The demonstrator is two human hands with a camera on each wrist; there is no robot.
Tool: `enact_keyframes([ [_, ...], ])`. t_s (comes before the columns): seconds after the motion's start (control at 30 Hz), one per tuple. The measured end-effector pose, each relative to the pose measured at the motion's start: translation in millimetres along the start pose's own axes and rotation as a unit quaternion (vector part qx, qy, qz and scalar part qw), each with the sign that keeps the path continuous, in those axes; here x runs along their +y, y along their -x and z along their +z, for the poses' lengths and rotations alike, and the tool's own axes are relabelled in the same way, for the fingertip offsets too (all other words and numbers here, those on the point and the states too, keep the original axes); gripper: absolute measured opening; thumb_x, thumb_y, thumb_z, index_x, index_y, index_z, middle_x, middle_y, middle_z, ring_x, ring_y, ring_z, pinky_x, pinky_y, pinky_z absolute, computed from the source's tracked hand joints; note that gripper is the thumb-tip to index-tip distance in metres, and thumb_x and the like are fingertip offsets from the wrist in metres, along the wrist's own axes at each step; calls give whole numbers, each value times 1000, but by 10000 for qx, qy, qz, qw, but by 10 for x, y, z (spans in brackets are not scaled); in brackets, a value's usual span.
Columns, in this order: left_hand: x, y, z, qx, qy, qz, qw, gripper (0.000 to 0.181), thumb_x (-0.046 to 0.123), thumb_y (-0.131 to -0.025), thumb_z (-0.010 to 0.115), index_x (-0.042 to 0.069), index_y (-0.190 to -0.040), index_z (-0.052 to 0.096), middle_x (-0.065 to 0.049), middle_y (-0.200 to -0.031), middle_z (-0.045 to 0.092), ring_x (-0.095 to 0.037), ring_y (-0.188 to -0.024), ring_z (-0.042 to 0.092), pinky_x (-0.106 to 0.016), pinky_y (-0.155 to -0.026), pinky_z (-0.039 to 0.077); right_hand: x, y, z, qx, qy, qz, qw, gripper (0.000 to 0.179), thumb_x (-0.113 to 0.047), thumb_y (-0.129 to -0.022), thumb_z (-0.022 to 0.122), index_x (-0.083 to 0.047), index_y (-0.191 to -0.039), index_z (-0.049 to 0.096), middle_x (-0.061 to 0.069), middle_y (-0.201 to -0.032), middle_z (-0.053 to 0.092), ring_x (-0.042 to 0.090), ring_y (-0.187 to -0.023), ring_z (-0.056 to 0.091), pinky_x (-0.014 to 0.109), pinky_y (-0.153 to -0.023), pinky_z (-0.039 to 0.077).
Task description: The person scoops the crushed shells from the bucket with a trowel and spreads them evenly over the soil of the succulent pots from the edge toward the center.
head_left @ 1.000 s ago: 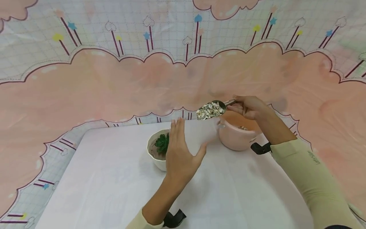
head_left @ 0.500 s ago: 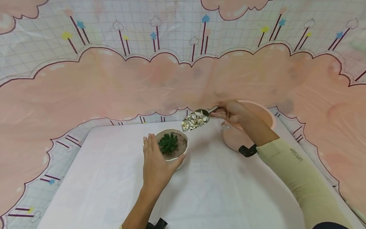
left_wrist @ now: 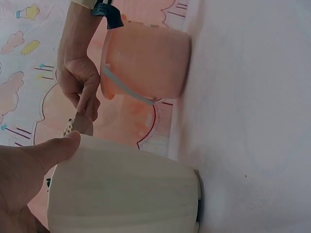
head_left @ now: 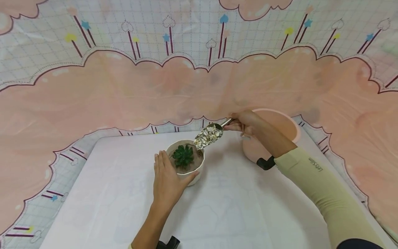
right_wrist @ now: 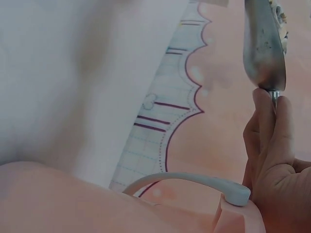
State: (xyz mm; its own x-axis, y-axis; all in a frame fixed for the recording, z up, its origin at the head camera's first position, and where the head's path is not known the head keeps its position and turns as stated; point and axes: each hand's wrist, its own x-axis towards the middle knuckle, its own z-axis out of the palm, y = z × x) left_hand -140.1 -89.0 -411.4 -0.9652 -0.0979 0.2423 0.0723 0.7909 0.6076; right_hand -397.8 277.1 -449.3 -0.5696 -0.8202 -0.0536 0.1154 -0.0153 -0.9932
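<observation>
My left hand (head_left: 168, 185) holds a white flower pot (head_left: 199, 171) at its near left side, the thumb lying along the rim, as the left wrist view shows with the pot (left_wrist: 126, 189) upright. Inside it a green succulent (head_left: 182, 156) sits in greyish-brown soil. A metal scoop (right_wrist: 262, 53), heaped with pale gravel-like chips (head_left: 207, 136), is in my right hand (head_left: 248, 123), which pinches its handle. In the head view the scoop's tip overlaps the pot's right rear rim, slightly tipped toward the soil.
Behind the right forearm stands a pink bucket (head_left: 252, 152) with a grey-white handle (left_wrist: 129, 87), close under that arm. Everything stands on a white-covered table (head_left: 236, 214). A patterned cloth backdrop (head_left: 149, 90) rises right behind its far edge.
My left hand has gone from in front of the pot to its left side and grips it. The right hand has brought the loaded scoop left and down from the bucket to the pot's rim.
</observation>
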Motion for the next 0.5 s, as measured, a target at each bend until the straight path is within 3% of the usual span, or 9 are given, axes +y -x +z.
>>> enact_keyframes([
  [0.07,-1,-4,-2,-13,20,-26,10000,133,55,-77,91,-18,-159,17,-38,-165,19,-50,-156,10,-58,-125,16,-486,-47,583,1416,-453,775,9858,32,-24,-115,44,-1,-128,63,11,-112,78,12,-100,76,23,-53,44],
  [0.1,-2,-5,-3,-11,32,-31,10000,133,55,-76,92,-18,-159,17,-38,-165,20,-50,-156,10,-58,-124,16,-692,-66,834,2064,-516,1074,9712,29,-25,-115,45,-6,-124,64,10,-105,79,13,-94,77,22,-46,35],
  [0.13,-5,-7,-1,-20,38,-41,10000,133,55,-76,92,-17,-159,17,-38,-165,20,-50,-156,10,-58,-124,16,-896,-72,1092,2785,-614,1384,9484,26,-25,-115,44,-8,-122,63,12,-97,79,15,-87,78,25,-43,27],
  [0.17,-9,-6,-2,-22,44,-43,10000,133,55,-76,92,-17,-159,18,-38,-165,20,-50,-156,11,-58,-124,17,-1014,-82,1241,3151,-802,1541,9330,24,-28,-115,44,-12,-119,62,12,-94,80,14,-85,78,27,-44,20],
  [0.27,-24,-8,2,2,15,-50,10000,132,55,-76,92,-17,-159,20,-38,-164,23,-51,-155,14,-59,-123,19,-1152,-74,1425,3317,-796,1728,9240,28,-26,-117,39,-7,-126,58,12,-91,79,15,-84,78,28,-47,16],
  [0.3,-27,-10,2,11,3,-52,10000,131,55,-75,93,-17,-159,21,-38,-163,25,-52,-155,15,-60,-123,20,-1161,-70,1448,3316,-858,1695,9241,30,-25,-117,39,-5,-128,58,14,-92,79,16,-85,79,24,-46,22],
  [0.37,-32,-15,1,3,-41,-53,10000,131,55,-75,93,-17,-158,22,-38,-162,27,-52,-154,17,-60,-122,21,-1149,-62,1457,3319,-876,1671,9242,30,-25,-116,40,-4,-128,59,14,-91,79,17,-85,79,23,-47,22],
  [0.47,-27,-30,-9,-52,-129,-61,9999,130,56,-75,93,-17,-158,24,-38,-161,29,-53,-153,19,-61,-121,23,-1107,-37,1428,3139,-903,1462,9338,33,-24,-116,40,-1,-119,63,13,-89,79,16,-83,79,21,-47,24],
  [0.5,-22,-36,-15,-83,-166,-67,9998,130,56,-75,92,-17,-157,25,-38,-161,30,-53,-153,20,-61,-121,24,-1071,19,1384,2587,-543,1286,9558,35,-17,-116,33,2,-115,63,9,-89,79,12,-84,78,18,-48,30],
])
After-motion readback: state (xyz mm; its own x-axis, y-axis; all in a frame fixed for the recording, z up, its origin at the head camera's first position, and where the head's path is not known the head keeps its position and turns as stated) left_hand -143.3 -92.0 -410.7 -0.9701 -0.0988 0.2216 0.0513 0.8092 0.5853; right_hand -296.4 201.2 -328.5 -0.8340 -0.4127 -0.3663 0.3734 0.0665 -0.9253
